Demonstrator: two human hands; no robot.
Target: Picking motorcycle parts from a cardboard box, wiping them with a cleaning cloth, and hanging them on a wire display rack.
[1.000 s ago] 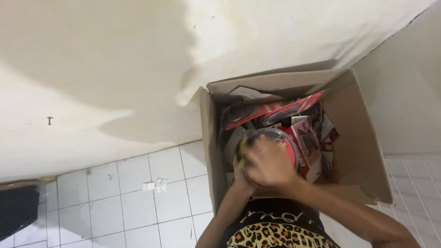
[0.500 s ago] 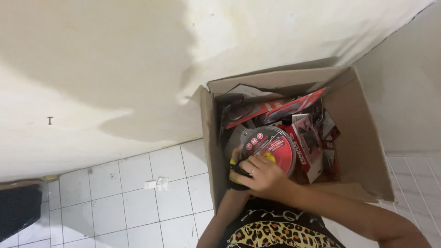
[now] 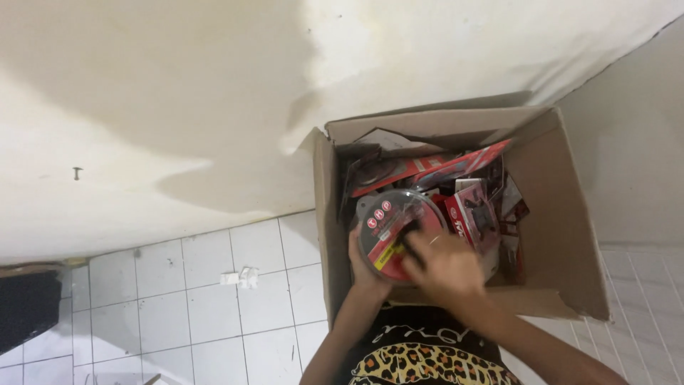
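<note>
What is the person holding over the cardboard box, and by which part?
A round red-and-clear package: the left hand grips its lower left edge, and the right hand lies over its lower right part.

A round, clear-lidded red pack (image 3: 393, 232) is tilted atop red packets in the cardboard box (image 3: 563, 235).

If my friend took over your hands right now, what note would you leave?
Left hand: holds the round red package from below, at its lower left edge.
Right hand: lies on the package's front, fingers over its lower right part.
The package is over the open cardboard box, above other red packages. The box stands on the white tiled floor by the wall.
Done: package in both hands.
Left: it has not cleared the box.
</note>
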